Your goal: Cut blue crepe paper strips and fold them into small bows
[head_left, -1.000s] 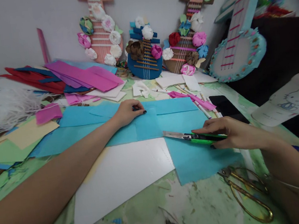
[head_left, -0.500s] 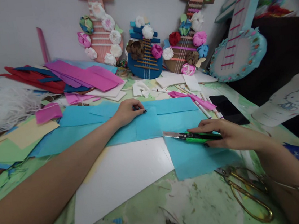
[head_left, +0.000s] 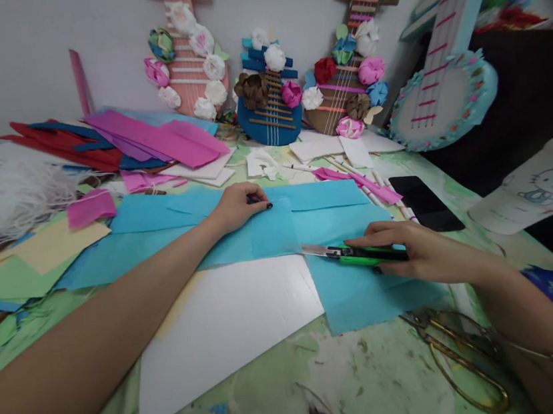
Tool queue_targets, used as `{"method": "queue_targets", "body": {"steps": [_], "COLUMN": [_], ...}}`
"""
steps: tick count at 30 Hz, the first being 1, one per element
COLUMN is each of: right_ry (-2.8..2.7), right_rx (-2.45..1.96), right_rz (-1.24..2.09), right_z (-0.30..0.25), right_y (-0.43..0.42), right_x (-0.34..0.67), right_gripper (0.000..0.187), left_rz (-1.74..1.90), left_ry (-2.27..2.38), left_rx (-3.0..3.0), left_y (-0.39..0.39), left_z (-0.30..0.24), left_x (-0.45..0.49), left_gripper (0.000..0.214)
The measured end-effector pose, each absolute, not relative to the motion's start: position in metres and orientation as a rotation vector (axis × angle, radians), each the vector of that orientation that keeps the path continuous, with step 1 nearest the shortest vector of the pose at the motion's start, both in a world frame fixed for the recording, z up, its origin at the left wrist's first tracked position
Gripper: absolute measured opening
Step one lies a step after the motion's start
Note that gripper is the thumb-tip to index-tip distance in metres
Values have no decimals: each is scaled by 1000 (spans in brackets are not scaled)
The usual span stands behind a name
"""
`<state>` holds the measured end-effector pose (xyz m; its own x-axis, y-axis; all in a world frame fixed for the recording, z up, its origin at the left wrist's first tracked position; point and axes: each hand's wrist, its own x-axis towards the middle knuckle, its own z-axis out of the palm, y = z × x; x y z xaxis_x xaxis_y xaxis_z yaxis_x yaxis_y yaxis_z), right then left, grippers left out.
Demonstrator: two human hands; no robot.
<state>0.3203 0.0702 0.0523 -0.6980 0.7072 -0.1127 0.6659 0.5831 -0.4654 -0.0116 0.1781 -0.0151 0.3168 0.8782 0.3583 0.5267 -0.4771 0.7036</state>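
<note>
A large sheet of light blue tissue paper [head_left: 158,231] lies folded across the table. My left hand [head_left: 239,206] rests on it with fingers curled, pressing it down; a small dark thing shows at the fingertips. My right hand [head_left: 413,250] grips a green utility knife [head_left: 357,254], its metal blade pointing left along the paper's fold, near the corner of a white foam board [head_left: 221,328] that lies partly under the paper.
Gold scissors [head_left: 456,353] lie at the front right. A black phone [head_left: 420,192] sits right of the paper. Pink, red and blue paper sheets [head_left: 147,139] pile at the back left, white feathers [head_left: 3,197] at far left. Flower-decorated paper guitars [head_left: 267,94] lean on the wall.
My right hand has slid the knife slightly left and away from me along the paper. My left hand has stayed in place.
</note>
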Motion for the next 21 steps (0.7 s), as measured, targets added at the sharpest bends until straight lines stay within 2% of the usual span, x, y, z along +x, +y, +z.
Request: {"method": "queue_targets", "body": {"steps": [21], "right_ry": [-2736], "right_rx": [-1230], "right_rz": [770], "right_z": [56], "right_y": [69], "right_x": [320], "right_gripper": [55], "left_rz": [996], "left_ry": [1248], "left_rx": [2148], "left_y": [179], "left_z": [-16], "left_x": [-12], "left_gripper": [11]}}
